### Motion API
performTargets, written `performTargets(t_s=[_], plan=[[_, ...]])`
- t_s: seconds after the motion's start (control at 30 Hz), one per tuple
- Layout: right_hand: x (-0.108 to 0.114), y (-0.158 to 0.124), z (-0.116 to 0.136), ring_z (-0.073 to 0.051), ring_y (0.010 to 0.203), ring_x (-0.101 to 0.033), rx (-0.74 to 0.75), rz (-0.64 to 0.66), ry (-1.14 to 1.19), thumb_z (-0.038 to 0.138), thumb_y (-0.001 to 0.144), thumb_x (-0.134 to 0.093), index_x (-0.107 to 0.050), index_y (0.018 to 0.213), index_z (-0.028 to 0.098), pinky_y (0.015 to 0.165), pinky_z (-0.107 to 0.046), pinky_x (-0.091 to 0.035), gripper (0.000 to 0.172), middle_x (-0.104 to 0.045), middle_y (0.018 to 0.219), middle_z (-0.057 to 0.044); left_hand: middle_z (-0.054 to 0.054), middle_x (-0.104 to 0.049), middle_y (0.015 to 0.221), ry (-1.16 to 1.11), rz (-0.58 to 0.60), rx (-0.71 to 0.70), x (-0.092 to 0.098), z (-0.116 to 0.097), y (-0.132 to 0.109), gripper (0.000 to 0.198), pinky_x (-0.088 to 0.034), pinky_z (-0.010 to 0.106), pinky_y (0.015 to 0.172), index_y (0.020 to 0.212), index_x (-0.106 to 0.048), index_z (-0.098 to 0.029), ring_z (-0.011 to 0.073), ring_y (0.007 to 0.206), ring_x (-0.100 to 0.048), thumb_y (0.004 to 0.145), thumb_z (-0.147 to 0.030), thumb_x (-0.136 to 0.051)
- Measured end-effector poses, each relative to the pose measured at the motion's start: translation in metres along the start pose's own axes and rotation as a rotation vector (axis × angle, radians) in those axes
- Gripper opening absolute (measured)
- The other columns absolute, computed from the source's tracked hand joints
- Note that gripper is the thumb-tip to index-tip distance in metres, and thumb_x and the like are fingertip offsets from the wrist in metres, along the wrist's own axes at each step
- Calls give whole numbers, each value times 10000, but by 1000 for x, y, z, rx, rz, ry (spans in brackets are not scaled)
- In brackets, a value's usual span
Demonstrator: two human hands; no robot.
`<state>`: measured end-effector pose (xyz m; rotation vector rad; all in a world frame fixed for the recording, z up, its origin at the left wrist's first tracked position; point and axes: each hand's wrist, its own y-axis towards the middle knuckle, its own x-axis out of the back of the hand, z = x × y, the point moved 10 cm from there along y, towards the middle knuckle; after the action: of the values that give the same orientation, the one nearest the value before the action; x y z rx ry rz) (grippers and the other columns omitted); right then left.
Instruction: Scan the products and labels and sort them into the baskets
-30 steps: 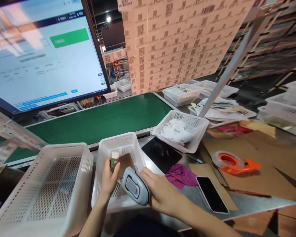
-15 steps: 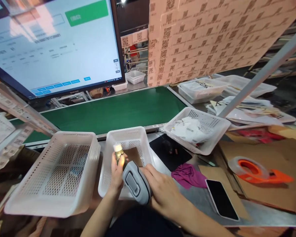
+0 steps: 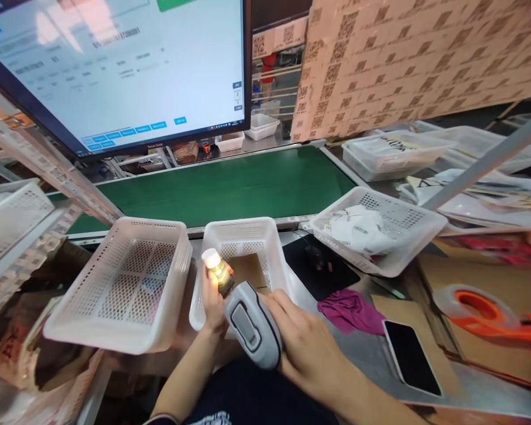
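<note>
My left hand (image 3: pixel 214 301) is closed around a small bottle (image 3: pixel 218 268) with a white cap, lit brightly on its side. In my right hand (image 3: pixel 298 330) is a grey handheld barcode scanner (image 3: pixel 253 324), its head tilted toward the bottle and close to it. Both hands are over the near part of a white plastic basket (image 3: pixel 281 265), where a flat brown cardboard piece (image 3: pixel 248 271) lies. The fingers of my right hand are partly hidden behind the scanner.
White baskets (image 3: pixel 161 319) are stacked at left. A basket of white packets (image 3: pixel 402 254), a mouse (image 3: pixel 314 258), a purple cloth (image 3: pixel 349 310), a phone (image 3: pixel 411 357) and an orange tape dispenser (image 3: pixel 482 313) lie right. Behind are a green conveyor (image 3: pixel 230 189) and a monitor (image 3: pixel 159 77).
The view has shifted, so the surroundings sit further right. The bottle in my left hand is tilted more and lit more strongly. Both hands keep their holds.
</note>
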<state>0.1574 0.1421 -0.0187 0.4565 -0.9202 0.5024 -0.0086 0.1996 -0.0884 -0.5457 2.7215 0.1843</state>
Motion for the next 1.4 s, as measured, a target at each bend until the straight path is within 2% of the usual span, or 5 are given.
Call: performTargets(t_s=[0.23, 0.4, 0.83, 1.07, 1.4], plan=[[13, -13, 17, -294, 914, -716, 97, -103, -6, 60, 702, -504, -424, 1447, 195, 685, -387, -598, 761, -624, 1164, -118, 22, -629, 809, -214, -20, -134, -4, -22, -4, 474, -505, 227, 695, 891, -663, -189, 134, 729, -564, 893, -641, -808], [28, -14, 23, -287, 927, -720, 135, -190, 29, 59, 730, -493, -404, 1457, 214, 702, -369, -609, 749, -619, 1132, -99, 41, -721, 946, -348, -34, -57, -5, -17, -2, 493, -577, 252, 845, 1124, -738, -208, 159, 876, -678, 846, -591, -878], [45, -15, 10, -215, 849, -645, 72, -40, 305, 49, 853, -553, -556, 1085, 244, 669, -296, -491, 303, -610, 1020, -49, 130, -781, 1140, 38, 219, -205, 20, -18, 0, 558, -548, 522, 1142, 1187, -676, -247, 332, 1224, -723, 807, -589, -900], [50, -26, 1, -233, 829, -652, 95, 27, 241, 40, 783, -595, -575, 1195, 275, 623, -316, -447, 475, -623, 1023, -49, 133, -796, 1240, 109, 368, -321, 8, -39, -7, 387, -606, 484, 1058, 1147, -675, -266, 310, 1218, -749, 860, -407, -893], [55, -21, 19, -225, 757, -635, 158, 101, 14, 50, 683, -619, -591, 1171, 227, 611, -343, -478, 520, -635, 1106, -77, 107, -807, 1153, -23, 272, -188, 3, -39, -7, 487, -627, 470, 1006, 1028, -626, -259, 314, 1103, -780, 731, -408, -981]])
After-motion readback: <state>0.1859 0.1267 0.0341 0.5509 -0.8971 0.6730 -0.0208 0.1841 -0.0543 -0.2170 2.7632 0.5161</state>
